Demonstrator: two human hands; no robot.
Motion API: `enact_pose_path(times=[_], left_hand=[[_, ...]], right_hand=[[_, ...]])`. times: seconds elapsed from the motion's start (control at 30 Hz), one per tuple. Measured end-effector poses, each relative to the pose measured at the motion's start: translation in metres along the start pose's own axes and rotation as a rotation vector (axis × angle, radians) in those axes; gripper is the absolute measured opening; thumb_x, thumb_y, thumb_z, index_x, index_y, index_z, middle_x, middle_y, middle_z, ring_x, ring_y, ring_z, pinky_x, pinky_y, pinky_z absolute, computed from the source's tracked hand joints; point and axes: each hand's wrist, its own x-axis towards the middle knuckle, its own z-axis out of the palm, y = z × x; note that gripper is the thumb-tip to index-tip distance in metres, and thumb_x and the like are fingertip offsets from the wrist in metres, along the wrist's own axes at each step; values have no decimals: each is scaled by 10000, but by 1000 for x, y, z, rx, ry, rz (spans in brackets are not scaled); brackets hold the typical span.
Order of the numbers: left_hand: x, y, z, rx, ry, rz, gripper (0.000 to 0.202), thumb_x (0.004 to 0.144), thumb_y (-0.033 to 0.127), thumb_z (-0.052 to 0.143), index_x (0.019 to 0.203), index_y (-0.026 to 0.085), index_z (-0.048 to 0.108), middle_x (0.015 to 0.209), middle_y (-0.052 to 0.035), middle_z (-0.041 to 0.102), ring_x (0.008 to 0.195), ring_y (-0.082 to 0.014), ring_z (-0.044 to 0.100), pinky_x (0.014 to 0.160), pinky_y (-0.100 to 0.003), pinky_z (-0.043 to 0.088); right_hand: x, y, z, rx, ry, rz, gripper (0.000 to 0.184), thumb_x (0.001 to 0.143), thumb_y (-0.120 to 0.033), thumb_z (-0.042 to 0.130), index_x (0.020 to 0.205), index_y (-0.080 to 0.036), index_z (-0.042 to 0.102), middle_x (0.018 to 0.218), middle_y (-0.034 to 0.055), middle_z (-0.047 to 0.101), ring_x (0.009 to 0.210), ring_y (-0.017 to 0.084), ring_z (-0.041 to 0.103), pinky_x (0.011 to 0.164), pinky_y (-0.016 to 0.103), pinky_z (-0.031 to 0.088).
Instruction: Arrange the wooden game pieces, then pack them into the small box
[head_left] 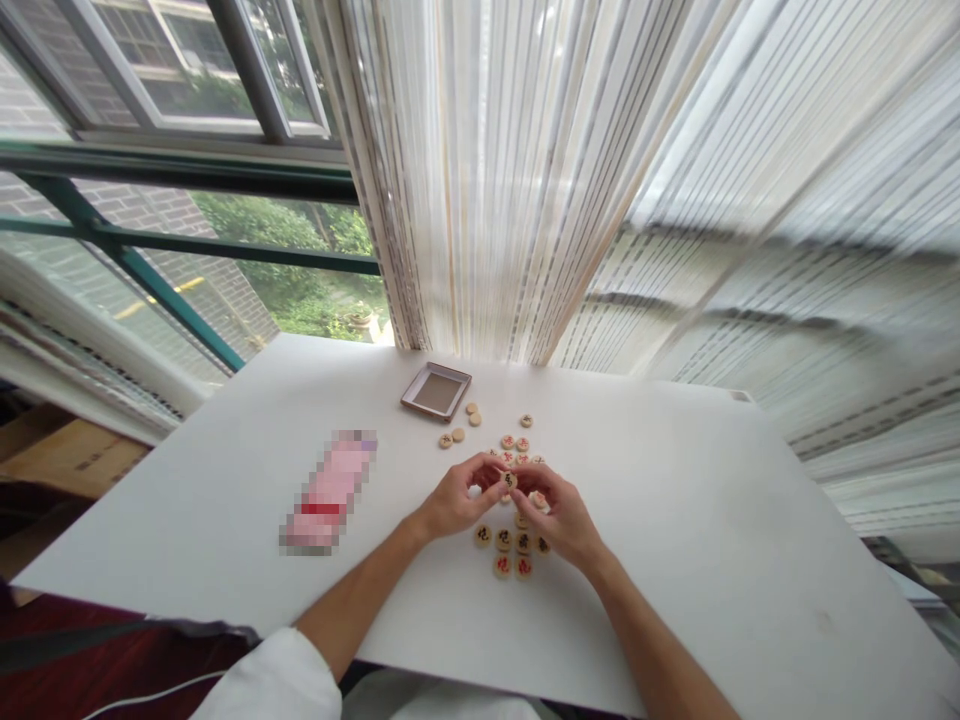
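Round wooden game pieces (504, 540) with red or black characters lie scattered on a white table (675, 520). My left hand (456, 497) and my right hand (559, 512) meet over the pile, fingers curled. Between their fingertips sits one piece with a black character (510, 481), pinched by both. More pieces (516, 442) lie just beyond the hands, and a few (459, 432) lie near a small square tray.
A shallow square tray (436, 390) sits at the table's far side. A blurred pink oblong (328, 492) lies to the left. Striped curtains (570, 180) hang behind the table, with a window (187, 150) at the left.
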Motion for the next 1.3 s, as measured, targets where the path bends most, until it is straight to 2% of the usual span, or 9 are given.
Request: enact_pose_path(times=[0.3,0.53,0.7,0.87,1.1,1.3], left_hand=[[-1,-9,2,27,94,-63,316,816,402,766,960,151,639,763,-24,709,680,-134,655,649,-235,514],[-1,-4,0,63,74,-67,312,866,452,699,912,146,664,759,-30,710,622,-127,646,603,-228,510],[-1,-2,-4,116,49,-51,309,926,440,619,952,138,681,693,-12,671,625,-126,629,643,-231,506],[-1,0,-3,129,39,-45,338,994,407,500,1089,138,680,699,-15,647,645,-129,614,659,-241,503],[-1,4,-3,140,-26,14,362,939,350,606,1249,161,612,909,-66,713,794,-160,665,725,-265,532],[0,4,-2,121,-3,18,347,920,348,642,1210,159,618,928,-69,714,821,-159,662,731,-263,537]], right_hand=[[-5,6,8,-174,7,-92,176,905,-267,621,1080,-259,634,906,28,700,777,173,659,745,315,553],[-6,9,8,-233,-15,-107,154,905,-257,631,1057,-251,607,894,31,685,773,171,643,740,310,543],[-6,15,7,-246,9,-117,210,890,-220,631,1097,-238,608,917,31,695,783,162,651,746,294,550],[-5,16,5,-268,43,-133,205,887,-203,636,1088,-238,619,901,19,703,784,154,655,765,287,543],[-3,13,2,-256,60,-106,222,889,-229,649,1110,-237,629,919,28,704,780,162,659,755,297,548],[-3,10,-1,-187,24,-106,246,931,-183,551,1159,-238,626,984,39,709,843,162,674,810,309,550]])
